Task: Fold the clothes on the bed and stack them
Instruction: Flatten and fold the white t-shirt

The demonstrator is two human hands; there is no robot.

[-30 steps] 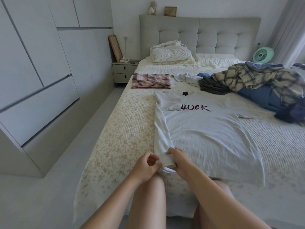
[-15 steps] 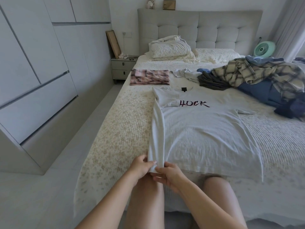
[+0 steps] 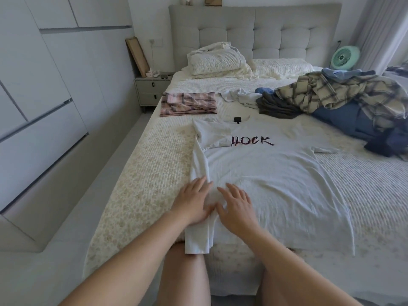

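The bed point(image 3: 141, 173) carries a white T-shirt point(image 3: 276, 184) spread flat at centre, its left side folded inward. An unfolded clothes pile point(image 3: 344, 102) lies at 2 o'clock, a folded plaid garment point(image 3: 188, 103) at 11. Left hand point(image 3: 193, 203) and right hand point(image 3: 235, 206), fingers straight, press the fold at 6 o'clock.
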